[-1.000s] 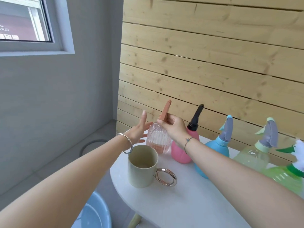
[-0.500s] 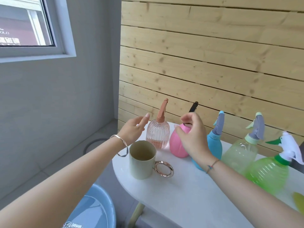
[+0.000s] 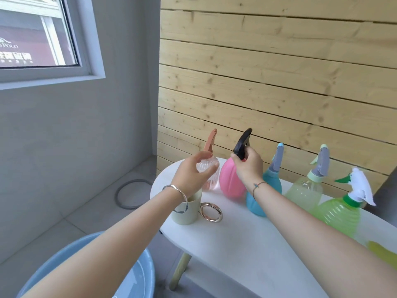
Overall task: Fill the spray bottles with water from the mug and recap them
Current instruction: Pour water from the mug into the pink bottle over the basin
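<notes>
You have open room on the bare front of the white oval table (image 3: pixel 247 254), right of the cream mug with a gold ring handle (image 3: pixel 187 214). Behind, spray bottles crowd the wooden plank wall (image 3: pixel 279 82): clear ribbed bottle (image 3: pixel 211 181), round pink bottle (image 3: pixel 229 183), blue bottle (image 3: pixel 272 181), pale yellow bottle (image 3: pixel 305 194), green ribbed bottle (image 3: pixel 339 218).

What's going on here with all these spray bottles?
A person is working at a white table. Their right hand grips the black spray head of the pink bottle, while the left hand has its fingers curled round the clear ribbed bottle beside it. The mug stands on the table under the left wrist. A blue bottle, a pale green bottle and a bright green bottle stand capped further right.
</notes>
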`<state>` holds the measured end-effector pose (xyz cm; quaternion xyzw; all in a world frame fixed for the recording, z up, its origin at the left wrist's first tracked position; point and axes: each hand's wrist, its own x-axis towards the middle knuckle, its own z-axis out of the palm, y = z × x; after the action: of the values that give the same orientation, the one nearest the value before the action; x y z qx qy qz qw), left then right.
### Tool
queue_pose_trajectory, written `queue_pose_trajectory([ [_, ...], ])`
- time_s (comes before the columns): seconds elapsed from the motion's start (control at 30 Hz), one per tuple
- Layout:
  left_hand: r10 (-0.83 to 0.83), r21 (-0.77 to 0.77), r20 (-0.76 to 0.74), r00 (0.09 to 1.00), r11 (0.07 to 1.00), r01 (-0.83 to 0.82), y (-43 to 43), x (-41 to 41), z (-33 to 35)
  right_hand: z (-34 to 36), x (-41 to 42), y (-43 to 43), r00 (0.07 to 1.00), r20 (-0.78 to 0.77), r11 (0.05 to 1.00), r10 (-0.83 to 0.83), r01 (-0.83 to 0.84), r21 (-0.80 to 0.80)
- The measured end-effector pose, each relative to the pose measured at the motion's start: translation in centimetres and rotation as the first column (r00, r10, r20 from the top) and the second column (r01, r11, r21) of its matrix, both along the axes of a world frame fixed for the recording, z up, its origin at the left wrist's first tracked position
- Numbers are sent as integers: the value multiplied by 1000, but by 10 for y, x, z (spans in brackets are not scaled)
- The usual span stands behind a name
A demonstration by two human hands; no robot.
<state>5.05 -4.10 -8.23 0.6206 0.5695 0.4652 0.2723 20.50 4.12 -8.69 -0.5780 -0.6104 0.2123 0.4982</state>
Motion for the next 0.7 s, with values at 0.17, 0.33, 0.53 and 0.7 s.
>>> queue_pose_trajectory([
  [0.17, -86, 104, -35, 996, 991, 89, -17, 14, 20, 68, 14, -52, 975, -95, 954, 202, -173, 246],
  [0.33, -165, 111, 36, 986, 981, 160, -48, 38, 46, 115, 31, -112, 831, -389, 914, 397, -320, 248],
  [0.53, -259, 142, 232, 938, 962, 231, -97, 59, 62, 130, 50, -155, 766, -430, 878, 478, -431, 209],
  [0.7, -412, -92, 533, 739, 840, 535, -121, 68, 66, 135, 65, -169, 607, -601, 806, 520, -581, 110],
])
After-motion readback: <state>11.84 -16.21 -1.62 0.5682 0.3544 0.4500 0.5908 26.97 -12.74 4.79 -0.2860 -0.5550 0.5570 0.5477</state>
